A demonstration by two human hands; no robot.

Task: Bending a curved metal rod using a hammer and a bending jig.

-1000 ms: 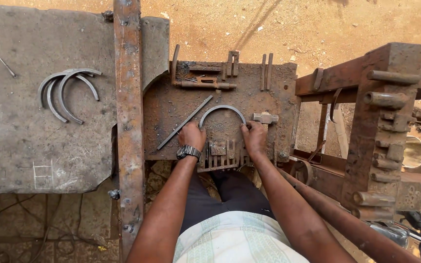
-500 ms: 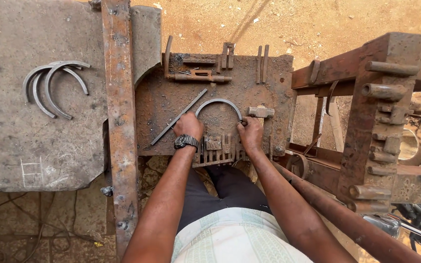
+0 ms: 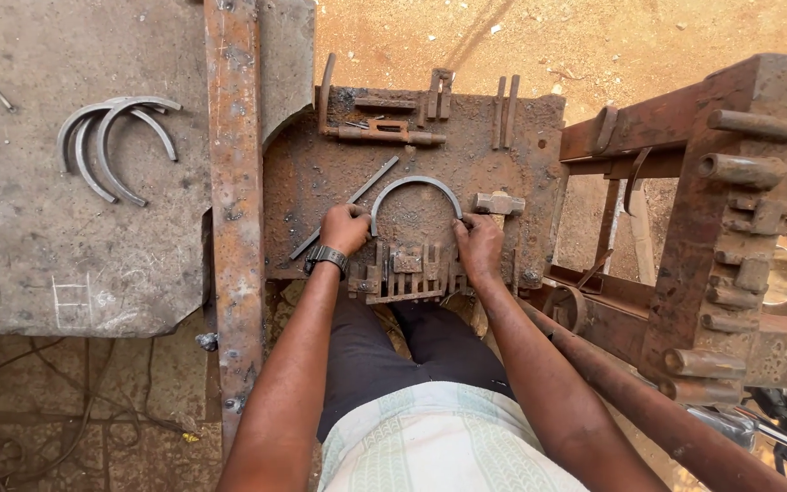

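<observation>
A metal strip bent into a half ring (image 3: 416,185) lies arched on a rusty steel bench plate (image 3: 321,169). My left hand (image 3: 345,228), with a dark watch on its wrist, grips the arc's left end. My right hand (image 3: 478,244) grips the right end. Both ends sit just above a slotted rusty jig block (image 3: 406,271) at the plate's near edge. A straight flat bar (image 3: 348,205) lies diagonally just left of the arc, close to my left hand.
Several finished bent half rings (image 3: 109,144) lie stacked on a grey slab (image 3: 38,246) at left. A rusty upright beam (image 3: 234,182) separates slab and plate. A hammer head (image 3: 499,203) sits right of the arc. A pegged rusty frame (image 3: 730,219) stands at right. Sandy ground lies beyond.
The view has shifted slightly. Both hands stay on the ends of the arc and the arc remains in the same place on the plate.
</observation>
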